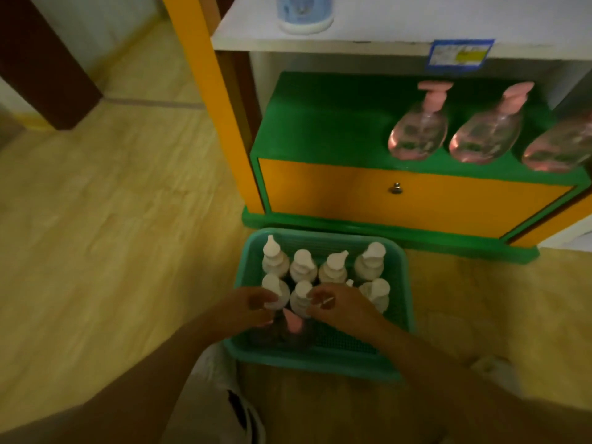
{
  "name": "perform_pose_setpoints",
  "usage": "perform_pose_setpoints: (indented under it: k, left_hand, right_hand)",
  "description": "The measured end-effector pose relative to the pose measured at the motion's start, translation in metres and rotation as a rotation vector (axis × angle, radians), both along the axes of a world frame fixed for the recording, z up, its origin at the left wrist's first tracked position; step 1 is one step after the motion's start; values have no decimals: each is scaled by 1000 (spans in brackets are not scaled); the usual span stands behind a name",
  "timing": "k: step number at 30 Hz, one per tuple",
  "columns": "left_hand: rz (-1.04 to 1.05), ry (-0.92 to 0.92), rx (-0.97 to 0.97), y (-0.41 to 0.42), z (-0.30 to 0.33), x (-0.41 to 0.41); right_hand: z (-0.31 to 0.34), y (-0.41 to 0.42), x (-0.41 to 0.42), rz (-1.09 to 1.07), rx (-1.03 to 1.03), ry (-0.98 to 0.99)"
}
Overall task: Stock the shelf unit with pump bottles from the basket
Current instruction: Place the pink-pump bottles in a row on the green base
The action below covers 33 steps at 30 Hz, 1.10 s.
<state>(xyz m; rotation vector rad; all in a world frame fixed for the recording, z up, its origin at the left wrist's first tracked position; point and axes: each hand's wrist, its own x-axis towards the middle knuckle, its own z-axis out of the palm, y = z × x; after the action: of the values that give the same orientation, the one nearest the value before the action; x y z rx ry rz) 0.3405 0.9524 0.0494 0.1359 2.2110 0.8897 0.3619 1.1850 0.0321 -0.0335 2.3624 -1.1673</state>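
Observation:
A teal basket [402, 302] sits on the floor in front of the shelf unit [320, 129]. It holds several white pump bottles [368, 264] standing upright, and a pink-topped pump bottle [293, 325] at its near edge. My left hand [248, 310] curls around the front-left white bottle [277, 293]. My right hand [341, 306] is closed over the top of another front-row white bottle, with a bit of white pump showing between its fingers. Three clear pink pump bottles [418, 133] stand on the green shelf at the right.
A yellow drawer front with a small knob [395, 188] sits under the green shelf. Above is a white shelf board with a blue price tag [458, 54] and a pale blue container [304, 14]. The green shelf's left half is bare. My knee [217, 395] is beside the basket.

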Motion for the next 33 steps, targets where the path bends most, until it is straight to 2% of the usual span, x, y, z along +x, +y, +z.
perform_pose_setpoints:
  k: [6, 14, 22, 27, 33]
  left_hand:
    - [-131, 79, -143, -22, -43, 10]
    - [-89, 236, -136, -24, -72, 17]
    - [-241, 315, -291, -25, -86, 13]
    - [-277, 259, -212, -24, -80, 13]
    - [-183, 187, -79, -32, -46, 7]
  right_hand:
    - [-40, -28, 19, 112, 103, -155]
    - [-70, -42, 22, 51, 184, -73]
    - [-83, -55, 27, 1, 355, -18]
    - [-84, -54, 27, -13, 364, 30]
    - [-54, -30, 25, 39, 233, 9]
